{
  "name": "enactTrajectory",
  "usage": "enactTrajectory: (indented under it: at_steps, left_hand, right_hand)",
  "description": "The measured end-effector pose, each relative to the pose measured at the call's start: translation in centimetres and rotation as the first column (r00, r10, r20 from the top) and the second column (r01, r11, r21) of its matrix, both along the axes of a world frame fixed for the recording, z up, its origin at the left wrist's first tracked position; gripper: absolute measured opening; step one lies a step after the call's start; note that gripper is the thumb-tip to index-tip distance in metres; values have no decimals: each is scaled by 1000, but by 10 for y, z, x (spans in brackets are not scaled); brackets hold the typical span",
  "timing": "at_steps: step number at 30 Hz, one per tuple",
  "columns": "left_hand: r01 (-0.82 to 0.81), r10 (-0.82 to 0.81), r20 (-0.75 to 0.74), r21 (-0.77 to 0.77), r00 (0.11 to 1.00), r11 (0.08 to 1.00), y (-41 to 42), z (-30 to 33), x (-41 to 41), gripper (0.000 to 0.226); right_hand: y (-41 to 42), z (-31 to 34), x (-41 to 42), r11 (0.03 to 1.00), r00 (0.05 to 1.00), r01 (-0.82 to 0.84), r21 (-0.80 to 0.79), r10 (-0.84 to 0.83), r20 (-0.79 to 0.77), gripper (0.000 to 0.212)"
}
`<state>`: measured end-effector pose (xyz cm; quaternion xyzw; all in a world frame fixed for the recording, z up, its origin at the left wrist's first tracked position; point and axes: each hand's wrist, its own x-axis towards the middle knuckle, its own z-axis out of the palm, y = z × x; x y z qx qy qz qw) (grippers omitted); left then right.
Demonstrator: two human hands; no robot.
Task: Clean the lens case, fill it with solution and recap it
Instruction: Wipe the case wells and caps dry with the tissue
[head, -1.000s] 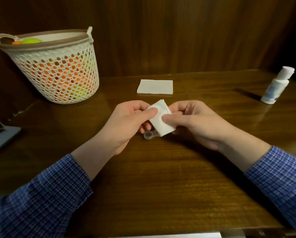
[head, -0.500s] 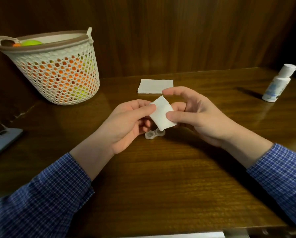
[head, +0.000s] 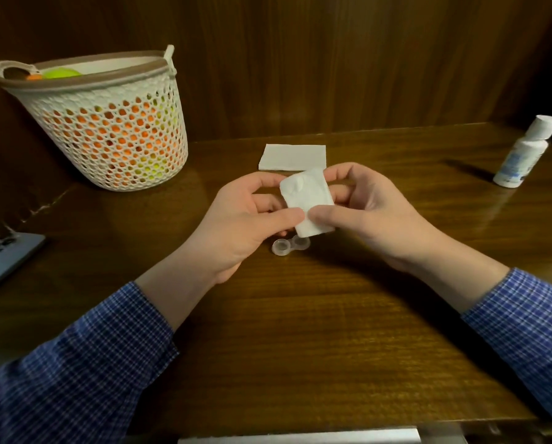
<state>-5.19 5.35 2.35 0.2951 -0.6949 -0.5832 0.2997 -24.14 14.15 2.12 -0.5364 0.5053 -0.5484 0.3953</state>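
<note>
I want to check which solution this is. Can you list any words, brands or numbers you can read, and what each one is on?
No text can be read in this view.
Solution bottle: its label shows blue print, too small and blurred to read.
Folded tissue held in the left hand and right hand: blank.
Lens case, napkin and basket: no markings visible.

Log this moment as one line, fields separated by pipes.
left hand pinches tissue | right hand pinches same tissue | lens case open on table, untouched | solution bottle capped, far right
</note>
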Motion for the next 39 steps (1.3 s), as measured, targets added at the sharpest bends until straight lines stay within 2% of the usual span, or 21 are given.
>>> enactTrajectory:
  at_steps: [3, 5, 7, 9, 11, 13, 15, 18, 21, 24, 30, 33, 35, 37, 39]
  left_hand:
    - [-1, 6, 46, -97, 999, 995, -2, -3, 0, 54]
    - [-30, 42, 68, -179, 997, 983, -4, -6, 2, 50]
    - [0, 94, 233, -375, 968, 927, -9, -9, 7, 48]
    - [139, 120, 437, -515, 892, 846, -10, -11, 9, 43]
    - [221, 98, 517, -520, 850, 825, -11, -14, 10, 40]
    - [240, 86, 532, -513, 843, 824, -11, -16, 8, 37]
    - [236, 73, 517, -507, 853, 829, -12, -18, 7, 31]
    - [222, 67, 499, -498, 864, 838, -12, -21, 7, 21]
    - [207, 67, 487, -487, 871, 849, -11, -22, 6, 19]
    - [210, 61, 489, -480, 870, 852, -10, -22, 5, 20]
    - [211, 60, 478, -493, 877, 844, -9, -23, 4, 19]
    - [193, 16, 430, -438, 903, 878, -10, -18, 5, 20]
    - [114, -2, 314, -338, 949, 934, -13, -12, 5, 19]
    - [53, -30, 171, -133, 985, 990, -13, -8, 5, 17]
    - [62, -64, 59, 38, 996, 997, -10, -7, 3, 22]
  right_hand:
    - [1, 0, -4, 998, 990, -53, 30, 56, -129, 33]
    - [0, 0, -7, 1000, 988, 11, 17, -8, -155, 27]
    - [-1, -1, -10, 994, 983, 105, -22, -107, -147, 25]
    - [-3, -5, -11, 984, 941, 151, -99, -174, -289, 20]
    - [-4, -10, -9, 983, 849, 92, -160, -161, -503, 10]
    - [-4, -14, -7, 984, 747, 21, -179, -135, -651, 8]
    - [-5, -16, -8, 981, 671, -51, -190, -107, -734, 14]
    - [-4, -14, -9, 982, 608, -123, -146, -42, -793, 20]
    - [-3, -14, -9, 985, 593, -166, -52, 57, -803, 25]
    - [-4, -15, -9, 987, 599, -156, -28, 73, -797, 29]
    - [-6, -20, -7, 987, 608, -160, -12, 89, -789, 16]
    - [-6, -18, -8, 988, 682, -153, -27, 86, -726, 10]
    - [-5, -15, -10, 993, 775, -101, -59, 41, -630, 18]
    - [-4, -11, -11, 995, 862, -54, -89, 1, -507, 17]
    - [-3, -10, -10, 992, 918, -46, -116, -4, -397, 15]
